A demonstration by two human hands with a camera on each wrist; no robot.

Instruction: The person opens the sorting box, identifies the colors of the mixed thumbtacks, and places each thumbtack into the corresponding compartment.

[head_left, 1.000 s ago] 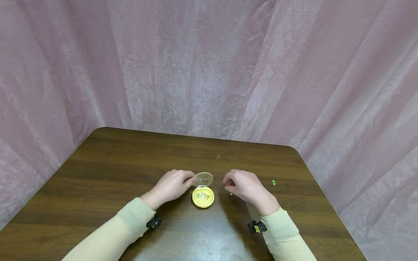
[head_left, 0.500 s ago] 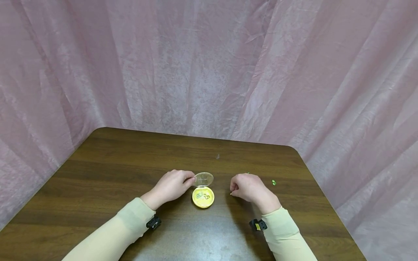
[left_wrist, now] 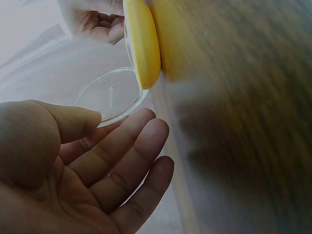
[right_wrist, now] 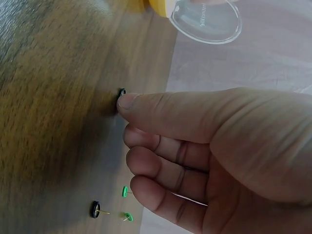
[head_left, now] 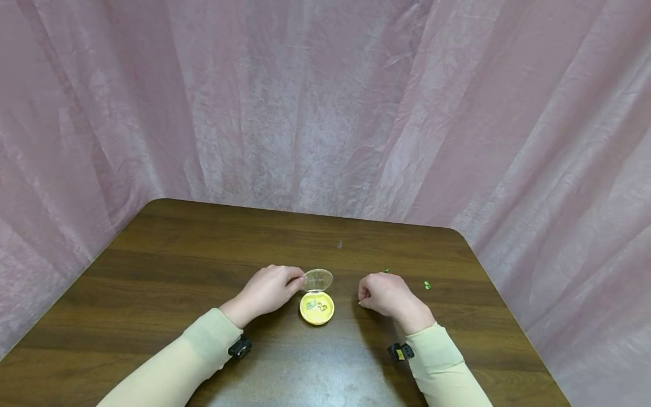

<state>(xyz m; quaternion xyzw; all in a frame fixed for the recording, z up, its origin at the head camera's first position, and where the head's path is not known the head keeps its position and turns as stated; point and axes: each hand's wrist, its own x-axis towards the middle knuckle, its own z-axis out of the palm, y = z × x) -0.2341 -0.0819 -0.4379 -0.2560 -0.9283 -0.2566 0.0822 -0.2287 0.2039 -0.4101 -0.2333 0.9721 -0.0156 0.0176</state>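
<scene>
A round yellow case [head_left: 308,317] stands on the table with its clear lid [head_left: 320,280] raised. Small greenish and dark pieces lie in the case, too small to tell apart. My left hand [head_left: 269,289] pinches the lid's edge between thumb and fingers; the other fingers extend loosely in the left wrist view. To the right of the case, my right hand [head_left: 389,294] is down at the tabletop with curled fingers. Its thumb tip is against a black thumbtack [right_wrist: 121,92], seemingly pinched; the index finger is hidden behind the thumb.
Another black thumbtack [right_wrist: 95,209] and two green thumbtacks [right_wrist: 125,191] lie on the wooden table [head_left: 213,237] beyond the right hand. In the head view, small green pieces [head_left: 427,285] show right of that hand. A pink curtain [head_left: 305,113] hangs behind the table.
My right hand has shifted a little to the right, over a small thing on the table that its fingertips now hide. The left hand still holds the lid raised.
</scene>
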